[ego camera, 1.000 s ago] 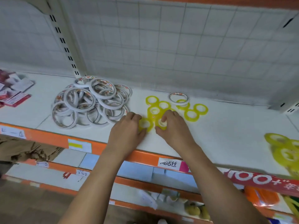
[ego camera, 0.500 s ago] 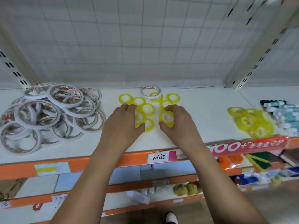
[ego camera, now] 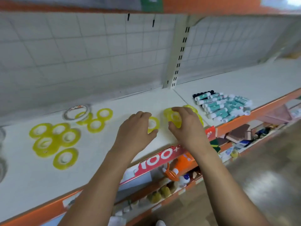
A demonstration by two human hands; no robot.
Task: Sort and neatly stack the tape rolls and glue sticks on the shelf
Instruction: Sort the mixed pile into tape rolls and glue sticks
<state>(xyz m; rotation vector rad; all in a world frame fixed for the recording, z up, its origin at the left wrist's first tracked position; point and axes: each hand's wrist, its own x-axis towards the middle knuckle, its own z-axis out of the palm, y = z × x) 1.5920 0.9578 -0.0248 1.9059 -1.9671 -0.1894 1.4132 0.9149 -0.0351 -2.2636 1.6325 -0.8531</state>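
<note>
Tape roll (ego camera: 154, 124) in the left hand (ego camera: 134, 130), second roll (ego camera: 175, 118) in the right hand (ego camera: 184, 128), midway along the shelf (ego camera: 162, 98).
Head view: the tape roll is clasped flat under curled fingers, and the second roll is pinched at a tilt. The hands are kept close but apart. A small yellow heap (ego camera: 191, 108) lies just behind the right hand, judged the nearer. The larger yellow cluster (ego camera: 53, 141) lies well off to the left. Glue sticks (ego camera: 224, 106) are piled further right, long axes mostly across the board. No container is seen.
</note>
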